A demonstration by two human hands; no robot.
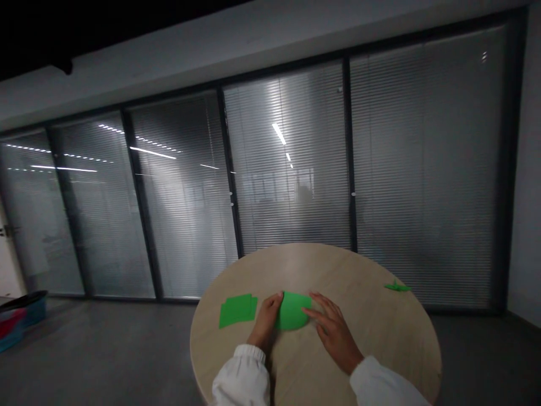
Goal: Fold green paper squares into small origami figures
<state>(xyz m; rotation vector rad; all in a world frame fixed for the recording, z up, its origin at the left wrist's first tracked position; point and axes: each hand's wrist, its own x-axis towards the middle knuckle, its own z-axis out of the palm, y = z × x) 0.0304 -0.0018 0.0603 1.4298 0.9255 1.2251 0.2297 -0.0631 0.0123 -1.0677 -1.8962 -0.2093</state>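
While gripped along the left edge by the bare left hand [268, 316], shows as one thin, bright-green sheet with a rounded right end [292, 310], just between the two hands. Counted around it: two hands, two white sleeves with gathered cuffs [240, 372], and one round, pale wood-grained table [329, 265] beneath both hands. Just to the left of the left hand, at least two overlapping flat green rectangular sheets [237, 311], with one corner peeking out behind the front one. Well off to the right of the right hand [332, 327], near the table's edge, one small cluster of pointed green pieces [397, 287]; cannot tell how many pieces. Beyond both hands, five glass panels with grey slatted blinds [291, 214] in dark frames. Far to the left of the left hand, down on the grey floor [127, 338], blue containers with some red [37, 309], cut off by the picture's edge.

As for looks, plain and evenly green, smooth, curved along the lower right, covered at the left by thumb and fingers. Held firmly on the left; on the right, fingers spread apart at the curved edge, cannot tell whether pressing or only hovering.
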